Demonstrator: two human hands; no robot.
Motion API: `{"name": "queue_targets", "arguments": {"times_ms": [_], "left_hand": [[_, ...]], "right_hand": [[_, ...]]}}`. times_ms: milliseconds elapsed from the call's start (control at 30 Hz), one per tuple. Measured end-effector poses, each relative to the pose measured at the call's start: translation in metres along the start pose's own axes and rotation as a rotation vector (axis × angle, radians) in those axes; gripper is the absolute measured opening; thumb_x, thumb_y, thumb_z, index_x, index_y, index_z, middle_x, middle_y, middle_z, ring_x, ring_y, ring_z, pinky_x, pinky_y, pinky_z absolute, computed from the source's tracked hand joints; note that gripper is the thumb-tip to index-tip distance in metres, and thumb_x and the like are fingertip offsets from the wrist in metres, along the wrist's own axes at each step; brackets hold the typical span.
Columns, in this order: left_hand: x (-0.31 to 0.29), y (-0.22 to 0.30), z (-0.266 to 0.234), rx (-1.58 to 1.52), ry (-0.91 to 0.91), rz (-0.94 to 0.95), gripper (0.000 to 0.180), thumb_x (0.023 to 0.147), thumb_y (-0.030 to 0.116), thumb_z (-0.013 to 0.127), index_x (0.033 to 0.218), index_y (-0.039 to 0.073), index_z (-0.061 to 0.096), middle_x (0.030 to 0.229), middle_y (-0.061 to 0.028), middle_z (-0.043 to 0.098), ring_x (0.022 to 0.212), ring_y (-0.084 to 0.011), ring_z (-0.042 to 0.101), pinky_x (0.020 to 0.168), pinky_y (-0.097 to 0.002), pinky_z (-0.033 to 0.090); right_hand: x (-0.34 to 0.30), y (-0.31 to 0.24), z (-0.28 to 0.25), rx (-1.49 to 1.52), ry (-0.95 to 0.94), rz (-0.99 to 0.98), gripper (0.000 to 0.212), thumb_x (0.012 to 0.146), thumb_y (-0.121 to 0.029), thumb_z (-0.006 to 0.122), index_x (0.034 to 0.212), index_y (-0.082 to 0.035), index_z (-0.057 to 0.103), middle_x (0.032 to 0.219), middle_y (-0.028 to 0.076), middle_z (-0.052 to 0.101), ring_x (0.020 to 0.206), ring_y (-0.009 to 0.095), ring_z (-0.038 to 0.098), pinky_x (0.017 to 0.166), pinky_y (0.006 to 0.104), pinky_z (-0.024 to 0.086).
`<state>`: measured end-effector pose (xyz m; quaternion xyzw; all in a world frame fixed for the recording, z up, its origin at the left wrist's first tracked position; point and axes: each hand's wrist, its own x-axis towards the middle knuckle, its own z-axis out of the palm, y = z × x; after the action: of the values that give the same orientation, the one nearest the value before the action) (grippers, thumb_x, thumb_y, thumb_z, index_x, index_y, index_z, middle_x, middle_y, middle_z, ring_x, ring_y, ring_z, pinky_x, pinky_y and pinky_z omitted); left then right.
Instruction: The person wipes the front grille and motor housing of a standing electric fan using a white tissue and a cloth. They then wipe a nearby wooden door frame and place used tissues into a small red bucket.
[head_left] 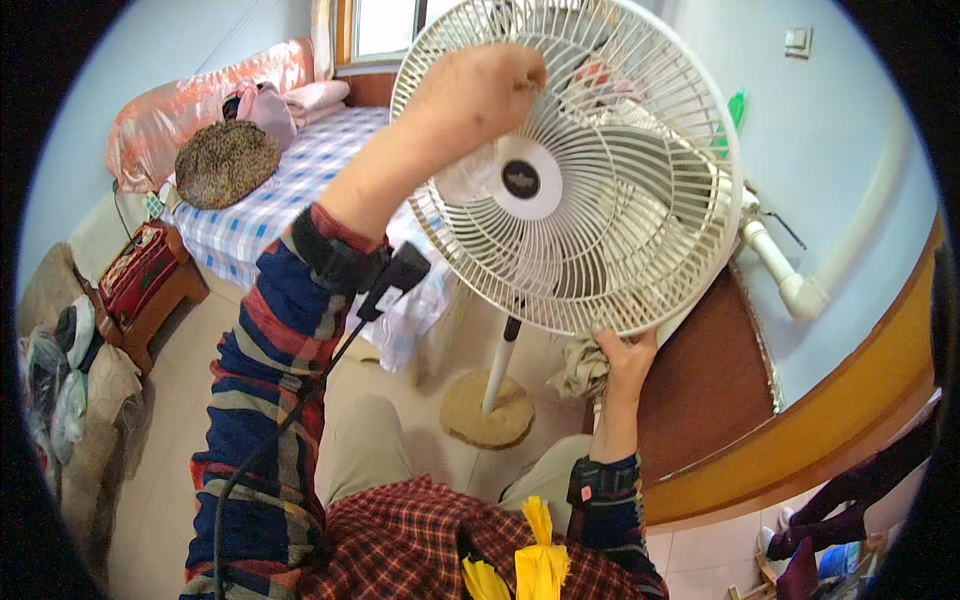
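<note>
A white standing fan (610,240) with a round wire grille and a dark centre badge fills the upper middle, tilted on its pole. Its round tan base (487,412) is on the floor between my knees. Over the upper left of the grille, my left hand (480,95) is closed, fingers curled in toward the wires; what they hold, if anything, is hidden. At the grille's bottom rim my right hand (627,365) is closed, thumb against the rim. A crumpled grey-green cloth (580,367) pokes out beside that thumb, gripped in the hand.
A bed (330,160) with a blue-checked sheet stands at the back left, carrying a patterned round cushion (227,165). White pipes (780,270) run along the right wall above a brown panel (705,385). Bags (65,400) lie far left. Another person's legs (860,490) show at lower right.
</note>
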<state>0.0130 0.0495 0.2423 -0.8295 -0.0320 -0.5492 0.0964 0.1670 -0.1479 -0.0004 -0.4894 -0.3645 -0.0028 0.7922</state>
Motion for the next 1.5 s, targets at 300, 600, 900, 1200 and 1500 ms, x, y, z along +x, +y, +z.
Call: {"name": "queue_targets", "arguments": {"times_ms": [300, 600, 900, 1200, 1500], "left_hand": [[0.006, 0.009, 0.013, 0.013, 0.157, 0.164, 0.009, 0.083, 0.013, 0.06, 0.089, 0.009, 0.064, 0.083, -0.0093, 0.062, 0.073, -0.0304, 0.062, 0.063, -0.0353, 0.051], [-0.004, 0.013, 0.008, -0.256, 0.083, -0.048, 0.011, 0.082, 0.014, 0.062, 0.089, 0.005, 0.063, 0.074, -0.0126, 0.062, 0.065, -0.0236, 0.061, 0.06, -0.0317, 0.048], [-0.003, 0.002, -0.02, -0.141, -0.279, -0.04, 0.016, 0.075, 0.016, 0.057, 0.084, 0.008, 0.066, 0.074, -0.0149, 0.064, 0.071, -0.0326, 0.063, 0.065, -0.0394, 0.05], [0.007, -0.001, 0.005, -0.311, 0.136, -0.137, 0.016, 0.08, 0.018, 0.06, 0.089, 0.006, 0.065, 0.076, -0.0129, 0.066, 0.067, -0.0282, 0.065, 0.063, -0.0341, 0.051], [-0.01, -0.002, -0.001, -0.22, 0.064, -0.151, 0.016, 0.077, 0.018, 0.062, 0.088, 0.007, 0.065, 0.07, -0.0131, 0.064, 0.065, -0.0285, 0.064, 0.061, -0.0338, 0.049]], "right_hand": [[0.003, -0.002, 0.005, 0.066, 0.014, -0.042, 0.055, 0.064, -0.003, 0.072, 0.116, 0.002, 0.054, 0.104, 0.011, 0.061, 0.093, 0.02, 0.059, 0.083, 0.0329, 0.046], [0.001, -0.003, 0.002, 0.018, -0.01, 0.013, 0.057, 0.064, -0.002, 0.074, 0.117, 0.003, 0.053, 0.107, 0.01, 0.061, 0.093, 0.02, 0.059, 0.083, 0.0329, 0.047], [-0.001, 0.003, 0.0, -0.019, 0.001, -0.049, 0.053, 0.067, 0.0, 0.069, 0.118, 0.004, 0.052, 0.106, 0.01, 0.06, 0.092, 0.019, 0.057, 0.084, 0.0309, 0.044], [0.0, 0.001, 0.003, 0.032, 0.01, -0.024, 0.058, 0.067, -0.006, 0.071, 0.12, 0.005, 0.051, 0.11, 0.012, 0.059, 0.096, 0.021, 0.057, 0.088, 0.0332, 0.043], [0.005, 0.011, -0.006, 0.043, -0.022, 0.061, 0.056, 0.065, 0.0, 0.07, 0.118, 0.004, 0.052, 0.108, 0.011, 0.06, 0.096, 0.021, 0.059, 0.088, 0.0327, 0.044]]}}
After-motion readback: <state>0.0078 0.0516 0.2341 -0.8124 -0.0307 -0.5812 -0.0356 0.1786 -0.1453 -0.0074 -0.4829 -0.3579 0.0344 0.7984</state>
